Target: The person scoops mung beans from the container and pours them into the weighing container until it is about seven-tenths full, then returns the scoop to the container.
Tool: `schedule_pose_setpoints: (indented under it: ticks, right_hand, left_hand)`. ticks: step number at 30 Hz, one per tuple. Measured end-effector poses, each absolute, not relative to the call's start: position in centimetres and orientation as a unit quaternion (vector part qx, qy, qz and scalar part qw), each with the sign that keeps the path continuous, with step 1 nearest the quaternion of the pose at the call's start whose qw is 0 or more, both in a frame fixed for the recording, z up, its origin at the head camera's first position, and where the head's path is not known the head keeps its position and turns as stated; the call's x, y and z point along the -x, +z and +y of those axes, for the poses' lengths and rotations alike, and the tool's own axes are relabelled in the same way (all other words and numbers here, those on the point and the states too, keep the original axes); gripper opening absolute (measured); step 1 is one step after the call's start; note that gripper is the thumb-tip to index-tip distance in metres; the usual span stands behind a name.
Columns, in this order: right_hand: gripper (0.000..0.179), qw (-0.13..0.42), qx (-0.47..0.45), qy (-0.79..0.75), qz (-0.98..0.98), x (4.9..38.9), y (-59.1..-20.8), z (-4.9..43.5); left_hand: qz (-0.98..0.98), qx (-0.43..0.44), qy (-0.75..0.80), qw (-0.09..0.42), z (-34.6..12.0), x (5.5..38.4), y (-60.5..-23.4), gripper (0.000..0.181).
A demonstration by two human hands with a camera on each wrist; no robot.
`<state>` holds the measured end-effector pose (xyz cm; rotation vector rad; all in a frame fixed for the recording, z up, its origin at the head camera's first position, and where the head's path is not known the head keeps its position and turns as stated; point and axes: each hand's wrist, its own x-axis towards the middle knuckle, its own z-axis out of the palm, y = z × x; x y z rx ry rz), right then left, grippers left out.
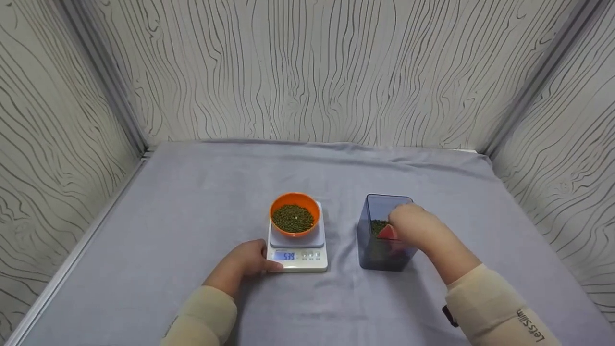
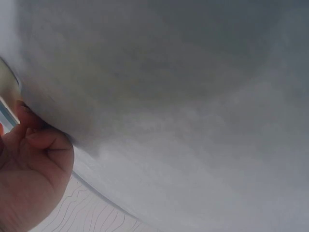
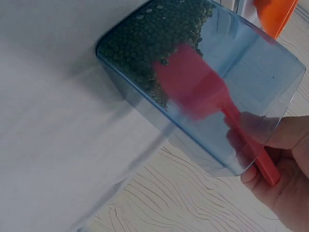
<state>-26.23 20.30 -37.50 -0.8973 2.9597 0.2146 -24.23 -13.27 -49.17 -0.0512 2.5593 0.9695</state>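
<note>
In the head view, a white kitchen scale (image 1: 314,264) bears an orange bowl (image 1: 316,211) holding green mung beans (image 1: 292,218). Its display is lit and appears to read 539. My left hand (image 1: 247,258) holds the scale's front left corner, thumb on the top edge and fingers curled along the side. My right hand (image 1: 414,224) reaches into a clear bluish container (image 1: 366,250) to the right. It grips the handle of a red scoop (image 3: 193,82), whose blade lies at the beans (image 3: 145,43) inside. The left wrist view shows mostly cloth beside the left hand (image 2: 34,169).
A grey-lilac cloth (image 1: 202,192) covers the table, with wrinkles along the back edge. Walls with a wood-grain pattern (image 1: 298,72) stand behind and on both sides. A strip of cloth separates the scale from the container.
</note>
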Motion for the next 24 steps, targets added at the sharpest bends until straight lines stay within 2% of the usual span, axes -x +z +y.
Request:
schedule_pose_setpoints:
  ticks: [3, 8, 18, 24]
  right_hand:
    - [0.014, 0.037, 0.272, 0.039, 0.961, 26.4, -37.6, 20.3]
    - [0.016, 0.036, 0.263, -0.011, 0.964, 26.7, -38.2, 20.6]
    - [0.008, 0.009, 0.266, -0.081, 0.960, 26.9, -39.8, 21.8]
    - [0.012, -0.002, 0.274, -0.114, 0.955, 27.0, -39.6, 22.7]
  left_hand:
    - [0.914, 0.020, 0.352, 0.203, -13.2, 24.2, -49.2, 0.046]
    - [0.913, 0.017, 0.353, 0.204, -13.2, 24.2, -49.3, 0.045]
    - [0.910, 0.011, 0.363, 0.201, -13.4, 24.3, -49.3, 0.043]
    - [0.909, 0.015, 0.363, 0.206, -13.3, 24.2, -49.1, 0.045]
